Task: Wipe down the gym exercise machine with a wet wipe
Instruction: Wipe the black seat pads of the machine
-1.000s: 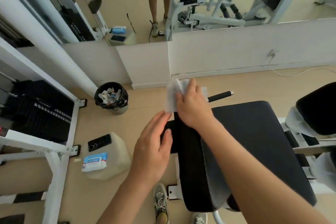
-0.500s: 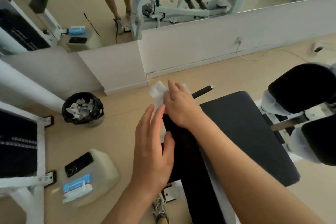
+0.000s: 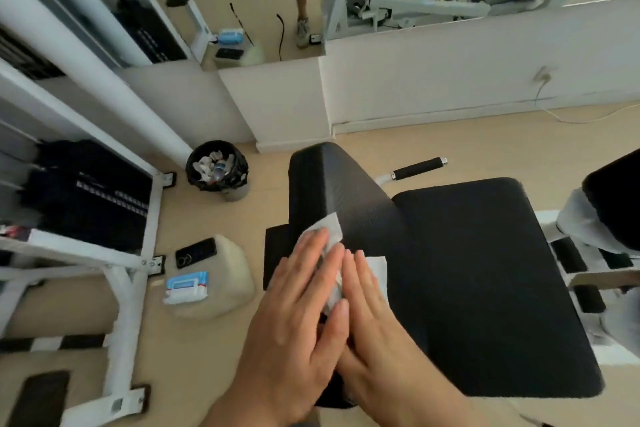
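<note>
Both hands have slid back from the far end of the black backrest pad [image 3: 332, 180] toward its near end, bringing the wet wipe [image 3: 330, 227] along. The left hand [image 3: 298, 315] and right hand [image 3: 372, 319] lie flat side by side, fingers straight, pressing the wipe onto the pad's top edge. The black bin [image 3: 239, 168] holds crumpled white wipes and a plastic bottle. A blue-and-white wipes pack [image 3: 187, 288] lies at the near left corner of a pale block [image 3: 232, 274]; its label is too blurred to read.
</note>
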`<control>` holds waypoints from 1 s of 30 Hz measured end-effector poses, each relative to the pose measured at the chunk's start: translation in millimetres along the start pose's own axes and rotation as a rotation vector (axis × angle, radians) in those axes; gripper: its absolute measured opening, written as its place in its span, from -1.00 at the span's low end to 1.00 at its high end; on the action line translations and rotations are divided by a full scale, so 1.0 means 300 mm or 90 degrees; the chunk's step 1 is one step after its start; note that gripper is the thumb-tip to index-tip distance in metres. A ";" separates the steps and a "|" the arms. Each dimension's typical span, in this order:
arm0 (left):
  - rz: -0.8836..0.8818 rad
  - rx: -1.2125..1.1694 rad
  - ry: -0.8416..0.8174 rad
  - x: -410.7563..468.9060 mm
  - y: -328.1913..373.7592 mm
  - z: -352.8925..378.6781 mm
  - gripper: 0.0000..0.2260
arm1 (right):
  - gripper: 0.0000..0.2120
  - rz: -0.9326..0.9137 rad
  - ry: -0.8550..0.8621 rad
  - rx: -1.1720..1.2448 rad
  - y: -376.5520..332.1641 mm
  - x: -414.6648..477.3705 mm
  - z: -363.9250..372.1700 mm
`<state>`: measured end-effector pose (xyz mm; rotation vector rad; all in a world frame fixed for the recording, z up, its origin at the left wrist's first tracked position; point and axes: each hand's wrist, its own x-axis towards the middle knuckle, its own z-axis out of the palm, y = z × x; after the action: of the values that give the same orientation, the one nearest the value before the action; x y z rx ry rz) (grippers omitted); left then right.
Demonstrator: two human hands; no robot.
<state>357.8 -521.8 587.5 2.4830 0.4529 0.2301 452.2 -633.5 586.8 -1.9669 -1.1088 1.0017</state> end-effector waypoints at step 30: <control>-0.101 -0.111 0.161 -0.278 0.058 0.018 -0.58 | -0.54 -0.064 0.277 0.256 0.128 -0.102 0.261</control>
<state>286.5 -568.9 588.2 2.2431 0.7014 0.5001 389.3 -663.6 525.9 -1.6736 -0.6938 0.6376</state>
